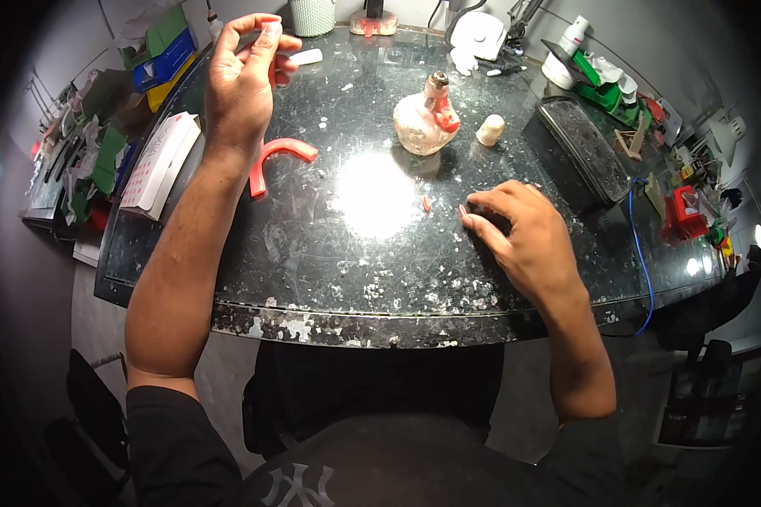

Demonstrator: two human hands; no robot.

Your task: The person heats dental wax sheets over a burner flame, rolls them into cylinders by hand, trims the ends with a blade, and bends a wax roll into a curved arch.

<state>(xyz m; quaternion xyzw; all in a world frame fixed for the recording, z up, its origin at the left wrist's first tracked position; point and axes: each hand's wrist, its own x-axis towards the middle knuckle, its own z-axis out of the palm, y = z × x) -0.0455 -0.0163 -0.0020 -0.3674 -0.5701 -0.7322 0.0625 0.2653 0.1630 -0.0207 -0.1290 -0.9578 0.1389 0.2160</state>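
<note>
My left hand [249, 72] is raised over the far left of the table, its fingers closed in a pinch. A bit of red shows between the fingers and palm; its full shape is hidden. On the table below lies a curved red wax-like strip [289, 146], bent like a hook. My right hand [520, 237] hovers low over the right middle of the table, thumb and forefinger apart, seemingly holding nothing. Just left of its fingertips lies a small red fragment [427, 204]. Beyond it stands a round glass spirit lamp [420, 127], smeared with red, and a small cream dome-topped piece [489, 131].
A black table [330, 253] with chipped edges carries everything. At the left lies a white box [161, 165], at the right a long black case [579, 148] with a blue cable [643, 253] beside it. A white piece [306, 57] lies behind my left hand. Cluttered bins line both sides.
</note>
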